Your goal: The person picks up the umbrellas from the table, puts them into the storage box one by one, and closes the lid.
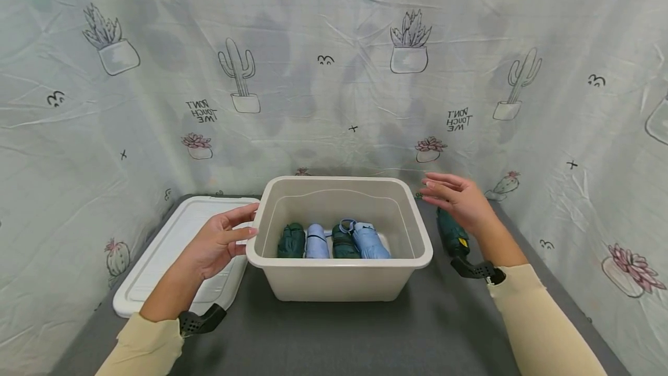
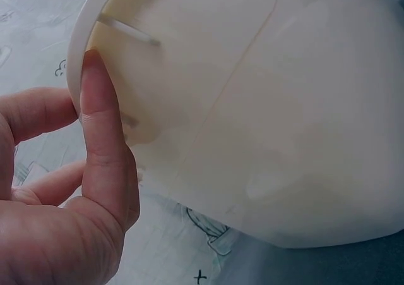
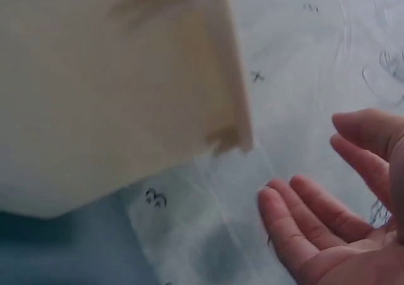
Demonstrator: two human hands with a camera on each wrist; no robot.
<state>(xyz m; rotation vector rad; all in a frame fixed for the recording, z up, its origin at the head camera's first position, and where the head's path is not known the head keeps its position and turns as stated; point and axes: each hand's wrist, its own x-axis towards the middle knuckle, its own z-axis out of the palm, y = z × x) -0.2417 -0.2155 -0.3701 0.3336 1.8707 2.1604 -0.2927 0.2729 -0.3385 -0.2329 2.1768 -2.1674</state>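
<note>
A beige plastic storage bin (image 1: 334, 280) stands on the grey table. Inside it, folded umbrellas lie side by side: a dark green umbrella (image 1: 291, 241), a lavender-blue umbrella (image 1: 316, 242), another dark green umbrella (image 1: 344, 243) and a light blue umbrella (image 1: 371, 242) with a wrist loop. My left hand (image 1: 221, 239) pinches the bin's left rim; in the left wrist view its fingers (image 2: 101, 108) reach under the lip. Apart from the right rim, my right hand (image 1: 459, 205) hangs with loosely bent fingers, holding nothing. Beneath it lies a further dark green umbrella (image 1: 452, 232), partly hidden.
A white lid (image 1: 172, 254) lies flat left of the bin, partly covered by the left forearm. Behind and at both sides hangs a pale curtain (image 1: 334, 103) printed with potted cacti. The grey table (image 1: 334, 335) extends in front of the bin.
</note>
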